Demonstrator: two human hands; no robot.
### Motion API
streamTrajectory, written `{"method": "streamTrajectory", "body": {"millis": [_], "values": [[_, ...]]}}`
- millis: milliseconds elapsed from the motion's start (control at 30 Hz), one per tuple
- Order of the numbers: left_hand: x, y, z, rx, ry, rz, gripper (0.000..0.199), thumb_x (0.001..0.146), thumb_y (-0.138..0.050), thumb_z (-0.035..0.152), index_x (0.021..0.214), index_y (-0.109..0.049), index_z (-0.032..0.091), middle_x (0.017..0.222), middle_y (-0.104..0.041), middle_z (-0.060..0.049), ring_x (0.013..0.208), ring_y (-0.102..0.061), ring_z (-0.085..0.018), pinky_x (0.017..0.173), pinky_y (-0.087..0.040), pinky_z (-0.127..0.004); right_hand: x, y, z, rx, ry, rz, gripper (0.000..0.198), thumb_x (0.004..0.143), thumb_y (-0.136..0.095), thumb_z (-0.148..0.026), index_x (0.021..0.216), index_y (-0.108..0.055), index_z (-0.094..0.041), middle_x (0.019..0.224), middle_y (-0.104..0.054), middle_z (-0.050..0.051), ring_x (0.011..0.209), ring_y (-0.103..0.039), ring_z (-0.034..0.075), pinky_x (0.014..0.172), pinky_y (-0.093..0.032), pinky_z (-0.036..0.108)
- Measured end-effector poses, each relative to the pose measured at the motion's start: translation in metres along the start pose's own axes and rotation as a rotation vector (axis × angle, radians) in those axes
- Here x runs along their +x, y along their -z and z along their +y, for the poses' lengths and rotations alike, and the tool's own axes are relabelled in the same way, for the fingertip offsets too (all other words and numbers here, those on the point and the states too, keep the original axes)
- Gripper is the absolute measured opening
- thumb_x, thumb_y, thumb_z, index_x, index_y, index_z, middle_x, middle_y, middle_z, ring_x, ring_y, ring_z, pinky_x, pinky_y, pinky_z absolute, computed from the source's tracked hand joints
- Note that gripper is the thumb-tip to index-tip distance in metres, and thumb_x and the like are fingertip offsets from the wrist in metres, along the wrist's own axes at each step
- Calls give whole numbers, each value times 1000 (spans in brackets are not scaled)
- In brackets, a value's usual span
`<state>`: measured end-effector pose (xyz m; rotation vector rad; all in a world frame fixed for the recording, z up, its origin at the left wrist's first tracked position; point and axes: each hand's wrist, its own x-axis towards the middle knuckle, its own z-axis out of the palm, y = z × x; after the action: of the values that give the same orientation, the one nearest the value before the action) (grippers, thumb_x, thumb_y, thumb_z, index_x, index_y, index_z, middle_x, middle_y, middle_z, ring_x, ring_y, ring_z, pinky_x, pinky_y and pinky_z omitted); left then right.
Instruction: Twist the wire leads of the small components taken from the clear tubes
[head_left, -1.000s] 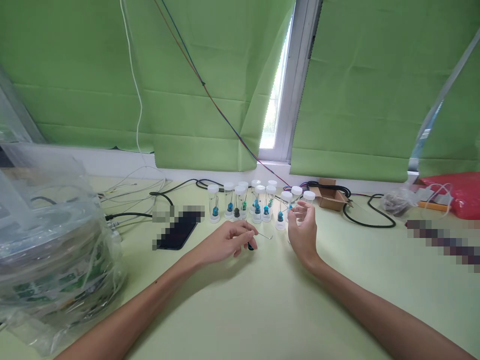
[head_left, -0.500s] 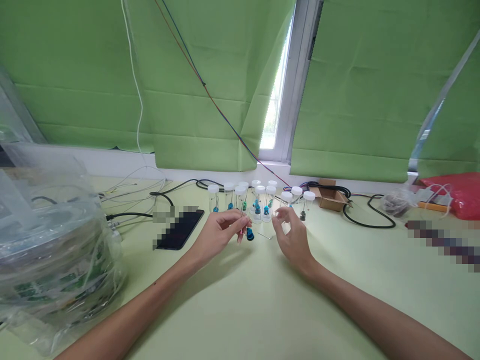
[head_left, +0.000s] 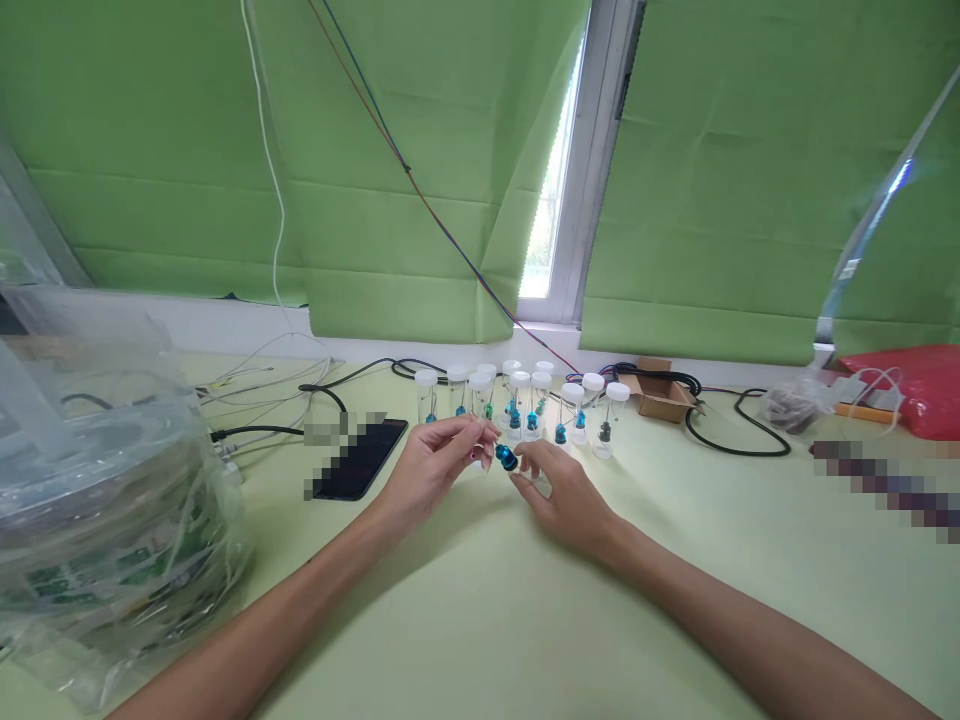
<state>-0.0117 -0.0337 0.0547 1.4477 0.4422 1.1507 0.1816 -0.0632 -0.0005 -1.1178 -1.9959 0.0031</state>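
A small shiny blue metal part [head_left: 506, 457] with a dark end is held up over the table. My left hand [head_left: 439, 460] is closed in a pinch at the part's left end; its fingertips partly hide what they grip. My right hand [head_left: 566, 490] is at the part's other end, thumb and fingers curved apart with a gap between them. Whether its fingertips touch the part I cannot tell. Just behind both hands stand several clear vials with white caps [head_left: 541, 381], most with a small blue or green part inside. One vial at the right [head_left: 604, 435] holds a darker part.
A black phone [head_left: 364, 460] lies left of my hands. A plastic-wrapped reel [head_left: 127, 530] fills the left side. Behind the vials are black cables [head_left: 397, 365] and an open cardboard box [head_left: 664, 395]. A red plastic bag [head_left: 926, 390] lies at the far right.
My right hand has moved left and down to the blue part. The part has tilted and turned its dark end toward the right hand. A thin bent rod on the table is now hidden.
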Motion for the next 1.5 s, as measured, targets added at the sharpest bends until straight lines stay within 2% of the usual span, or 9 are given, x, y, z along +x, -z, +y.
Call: {"method": "streamTrajectory", "body": {"millis": [167,333,467,733,967,1233,1500], "values": [[-2,0,-8,-11,52,-53,25,82,-65,37,82,-73,13,96,-63,-11,75,-57,-15,73,-49,-32,-1,2,-5,7,49,-57,13,88,-51,-20,100,-53,-22,87,-60,4,77,-55,19,68,-45,32],[-2,-1,-13,60,74,-76,26,82,-65,38,87,-74,14,96,-66,-11,78,-59,-16,77,-50,-33,-1,2,-7,32,51,-61,22,89,-50,-21,111,-52,-23,91,-61,5,79,-56,20,70,-46,33],[0,-1,-18,112,73,-36,24,80,-66,38,84,-74,16,93,-66,-8,75,-58,-14,75,-50,-31,-2,1,-6,41,41,-51,26,90,-49,-22,117,-51,-22,96,-62,7,83,-57,21,73,-46,34],[2,3,-28,249,48,32,22,79,-67,36,71,-71,16,81,-65,-4,71,-56,-13,72,-47,-27,-1,1,-7,38,35,-23,22,92,-48,-25,113,-51,-22,100,-63,8,86,-59,22,74,-46,34],[1,-3,-27,287,41,59,23,77,-68,34,62,-67,17,75,-62,-2,72,-54,-13,69,-43,-26,-2,0,-11,-1,40,-42,23,92,-48,-25,115,-51,-21,97,-64,7,82,-59,20,71,-46,33],[0,-4,-33,360,6,109,26,79,-66,35,61,-64,17,69,-61,-1,71,-53,-14,69,-41,-25,-3,-2,-12,2,28,-48,27,92,-48,-24,119,-50,-20,101,-64,8,83,-60,20,73,-48,33],[-2,-9,-34,416,-63,142,27,80,-65,34,60,-63,16,75,-63,-3,72,-55,-15,66,-42,-26,-3,-3,-15,-1,23,-44,30,92,-49,-26,122,-48,-18,100,-64,9,84,-60,20,73,-48,32]]}}
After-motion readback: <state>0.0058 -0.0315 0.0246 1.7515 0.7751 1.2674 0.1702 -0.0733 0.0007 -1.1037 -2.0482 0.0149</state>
